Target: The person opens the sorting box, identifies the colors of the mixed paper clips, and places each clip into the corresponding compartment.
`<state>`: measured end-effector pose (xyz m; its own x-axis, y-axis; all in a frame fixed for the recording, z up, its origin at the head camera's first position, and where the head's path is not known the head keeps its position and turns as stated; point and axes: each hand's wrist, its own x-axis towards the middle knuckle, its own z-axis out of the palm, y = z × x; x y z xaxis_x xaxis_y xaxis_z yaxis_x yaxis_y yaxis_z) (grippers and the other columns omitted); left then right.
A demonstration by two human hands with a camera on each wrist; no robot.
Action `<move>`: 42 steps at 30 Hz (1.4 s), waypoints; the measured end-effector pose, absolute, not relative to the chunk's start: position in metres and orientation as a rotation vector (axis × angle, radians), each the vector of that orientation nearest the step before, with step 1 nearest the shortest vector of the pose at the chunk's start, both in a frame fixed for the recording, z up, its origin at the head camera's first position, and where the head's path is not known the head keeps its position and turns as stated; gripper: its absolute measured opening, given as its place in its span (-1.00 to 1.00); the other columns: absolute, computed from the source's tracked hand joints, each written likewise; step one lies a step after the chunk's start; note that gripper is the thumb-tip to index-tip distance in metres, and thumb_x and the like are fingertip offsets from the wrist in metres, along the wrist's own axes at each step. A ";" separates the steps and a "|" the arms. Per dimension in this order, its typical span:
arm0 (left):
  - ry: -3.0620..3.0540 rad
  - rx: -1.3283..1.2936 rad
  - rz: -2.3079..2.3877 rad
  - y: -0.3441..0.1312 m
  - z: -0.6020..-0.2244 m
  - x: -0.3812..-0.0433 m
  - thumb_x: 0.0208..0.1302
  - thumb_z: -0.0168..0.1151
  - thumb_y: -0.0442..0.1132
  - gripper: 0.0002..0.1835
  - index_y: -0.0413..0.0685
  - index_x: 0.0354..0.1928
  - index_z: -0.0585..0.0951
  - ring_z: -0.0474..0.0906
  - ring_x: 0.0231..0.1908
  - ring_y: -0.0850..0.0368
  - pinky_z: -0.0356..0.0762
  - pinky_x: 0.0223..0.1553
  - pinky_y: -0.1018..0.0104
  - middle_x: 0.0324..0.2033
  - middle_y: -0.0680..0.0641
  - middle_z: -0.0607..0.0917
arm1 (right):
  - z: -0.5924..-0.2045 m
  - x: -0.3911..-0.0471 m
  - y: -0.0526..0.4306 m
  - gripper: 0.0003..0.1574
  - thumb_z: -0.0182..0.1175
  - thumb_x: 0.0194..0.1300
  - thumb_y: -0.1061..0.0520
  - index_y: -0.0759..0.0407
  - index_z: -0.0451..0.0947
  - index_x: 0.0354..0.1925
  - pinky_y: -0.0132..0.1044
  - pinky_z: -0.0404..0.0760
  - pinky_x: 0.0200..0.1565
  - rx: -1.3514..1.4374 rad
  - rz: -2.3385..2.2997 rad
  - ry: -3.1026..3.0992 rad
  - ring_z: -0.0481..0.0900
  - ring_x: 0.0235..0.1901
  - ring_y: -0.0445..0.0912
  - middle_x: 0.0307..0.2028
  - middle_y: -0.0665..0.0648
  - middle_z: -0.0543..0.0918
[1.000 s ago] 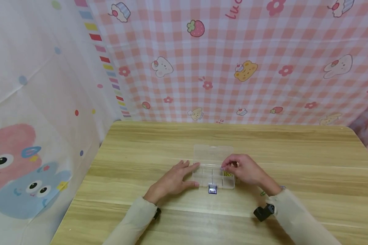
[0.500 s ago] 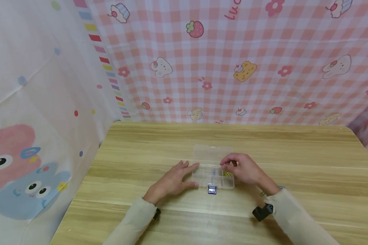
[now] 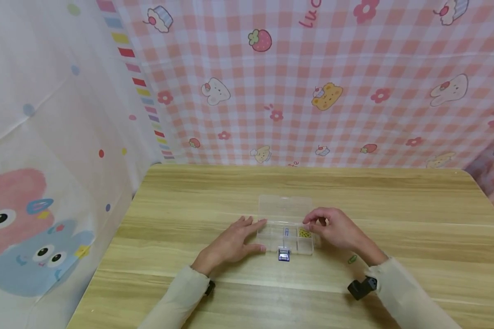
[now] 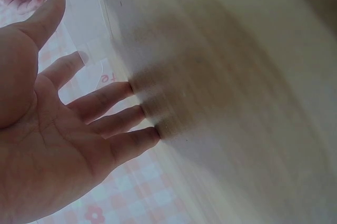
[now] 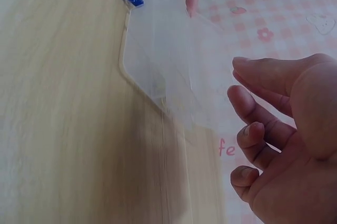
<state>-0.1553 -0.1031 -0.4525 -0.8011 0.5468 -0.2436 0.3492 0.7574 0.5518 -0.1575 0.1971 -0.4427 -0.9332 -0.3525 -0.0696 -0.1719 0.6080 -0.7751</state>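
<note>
A clear plastic compartment box (image 3: 305, 246) stands on the table with its lid (image 3: 285, 206) folded back. Its blue latch (image 3: 284, 256) juts from the front. Yellow paper clips (image 3: 304, 233) fill the back right compartment; a single blue paper clip (image 3: 287, 232) lies in one to their left. My left hand (image 3: 232, 245) steadies the box's left side with index finger and thumb, fingers spread and straight. Just above the box's right end is my right hand (image 3: 336, 228), fingers loosely bent; the right wrist view shows nothing between thumb and fingertips (image 5: 240, 100).
A green paper clip (image 3: 352, 259) lies on the wooden table (image 3: 181, 192) near my right wrist. A pink checked cloth (image 3: 230, 68) hangs behind the table, and a white printed cloth (image 3: 66, 137) hangs at the left.
My right hand has let go of the blue paper clip, which now lies in the compartment, and has drawn back slightly to the right. The left hand stays at the box.
</note>
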 end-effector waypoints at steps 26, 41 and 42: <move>2.552 0.671 0.694 -0.103 -0.452 -0.156 0.34 0.19 0.18 -0.24 0.28 0.52 0.21 -0.08 0.52 -0.21 -0.03 0.48 -0.19 0.50 -0.21 0.15 | -0.449 -0.137 0.252 -0.90 0.32 0.31 0.16 0.10 0.69 -0.19 -0.38 0.42 -0.42 -0.383 -1.227 2.682 0.41 -0.39 -0.16 -0.35 0.00 0.60; 2.555 0.680 0.686 -0.104 -0.453 -0.156 0.34 0.19 0.19 -0.24 0.28 0.52 0.21 -0.07 0.52 -0.20 -0.03 0.49 -0.16 0.50 -0.21 0.15 | -0.453 -0.120 0.288 -0.86 0.35 0.28 0.17 0.14 0.69 -0.17 -0.38 0.41 -0.47 -0.405 -1.261 2.747 0.40 -0.47 -0.23 -0.39 -0.05 0.63; 2.555 0.679 0.686 -0.104 -0.453 -0.156 0.34 0.19 0.19 -0.24 0.28 0.52 0.22 -0.07 0.52 -0.20 -0.03 0.49 -0.16 0.50 -0.21 0.15 | -0.453 -0.119 0.291 -0.86 0.35 0.28 0.18 0.14 0.69 -0.17 -0.38 0.40 -0.47 -0.398 -1.258 2.754 0.40 -0.47 -0.23 -0.39 -0.06 0.63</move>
<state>-0.1564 -0.1040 -0.4530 -0.7985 0.5462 -0.2531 0.3459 0.7605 0.5496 -0.1187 0.2906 -0.4533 -0.9623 -0.2707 0.0282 -0.1985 0.6272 -0.7531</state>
